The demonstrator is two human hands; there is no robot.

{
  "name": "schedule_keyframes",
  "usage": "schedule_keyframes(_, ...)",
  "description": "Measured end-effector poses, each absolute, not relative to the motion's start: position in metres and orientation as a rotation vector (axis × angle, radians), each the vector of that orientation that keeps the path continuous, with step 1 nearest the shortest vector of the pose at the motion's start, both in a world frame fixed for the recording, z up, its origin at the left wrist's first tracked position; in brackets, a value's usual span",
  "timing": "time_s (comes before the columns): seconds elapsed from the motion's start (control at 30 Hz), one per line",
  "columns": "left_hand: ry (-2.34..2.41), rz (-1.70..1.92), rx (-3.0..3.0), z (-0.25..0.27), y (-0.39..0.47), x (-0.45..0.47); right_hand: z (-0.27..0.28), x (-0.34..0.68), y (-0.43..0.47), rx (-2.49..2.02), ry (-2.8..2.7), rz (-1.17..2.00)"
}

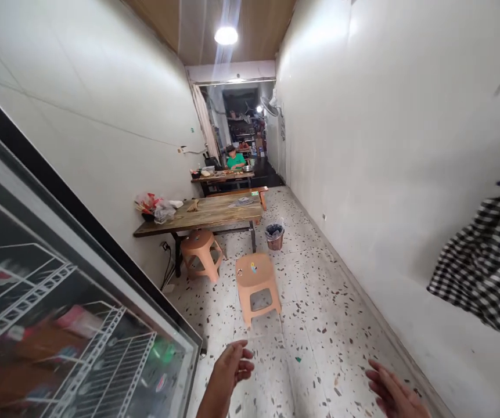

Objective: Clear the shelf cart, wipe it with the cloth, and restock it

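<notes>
The left hand (232,366), empty and loosely curled, is held above the floor (315,316), short of a stool (256,281); the right hand (393,389) is held open, fingers parted, near the wall (389,174). Nothing is gripped, and no handling is shown as done; the stool is left untouched. It is set off the near right corner of the bench (215,216), partly blocking the way. A bin (274,239) is seen beside the right edge, bags (163,211) at the left; the near left is taken up by a fridge (110,261).

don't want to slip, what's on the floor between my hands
In the head view, a small green scrap lies on speckled floor between left hand and right hand.
</notes>
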State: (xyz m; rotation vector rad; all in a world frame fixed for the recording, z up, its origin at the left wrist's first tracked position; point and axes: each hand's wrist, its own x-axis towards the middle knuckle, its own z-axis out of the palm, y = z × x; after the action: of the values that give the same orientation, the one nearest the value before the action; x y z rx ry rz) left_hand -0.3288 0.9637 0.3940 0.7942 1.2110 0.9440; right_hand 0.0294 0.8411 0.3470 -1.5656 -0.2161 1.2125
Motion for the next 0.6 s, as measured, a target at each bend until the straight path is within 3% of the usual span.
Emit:
schedule_keyframes(0.13,1.165,0.965,0.765,0.403,1.023,-0.298,0.376,0.022,0.978,-1.493,-0.479,1.287)
schedule_keyframes(0.4,1.336,1.027,0.740,0.328,1.229,-0.288,0.357,-0.041,1.234,-1.251,-0.999,1.536)
schedule_keyframes(0.6,1.233,1.038,0.821,0.358,1.403,-0.278,0.328,-0.020,1.387,-1.475,-0.915,1.507)
